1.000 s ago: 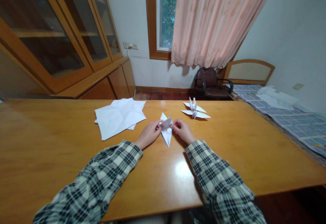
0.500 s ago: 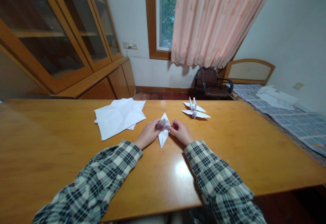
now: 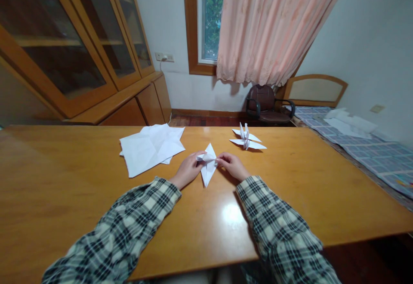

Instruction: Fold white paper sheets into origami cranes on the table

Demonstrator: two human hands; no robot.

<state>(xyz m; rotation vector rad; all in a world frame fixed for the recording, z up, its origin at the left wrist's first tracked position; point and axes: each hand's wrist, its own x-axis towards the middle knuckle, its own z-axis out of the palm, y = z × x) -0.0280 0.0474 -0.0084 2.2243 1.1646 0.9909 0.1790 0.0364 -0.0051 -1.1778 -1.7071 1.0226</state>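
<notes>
2 hands are recorded at the middle of a wooden worktop (image 3: 80,215), both in checked sleeves. The left hand (image 3: 187,171) is pinched on the left side of a folded paper piece (image 3: 208,168); the right hand (image 3: 232,165) is pinched on its right side. Both grips meet at a small raised flap near the piece's middle.

Item 1: folded paper piece, white, kite-shaped, with 1 point towards the window and 1 long point towards the person. It lies on the worktop between the hands, its lower point touching the wood.

Item 2: paper crane (image 3: 247,138), finished, wings spread, standing apart beyond the right hand.

Item 3: creased loose sheets (image 3: 150,148), white, overlapping, left of the hands and well apart from them.

Item 4: office chair (image 3: 267,105), dark, beyond the far edge, under a pink curtain (image 3: 271,26).

Handling note, as judged: the folded piece is very light, thin and easily torn or mis-creased; layered folds give some stiffness along the edges. It is best taken by fingertips at the thick folded edges near the middle, not at the fine points, which would bend. It is likely to slide on the glossy wood.
</notes>
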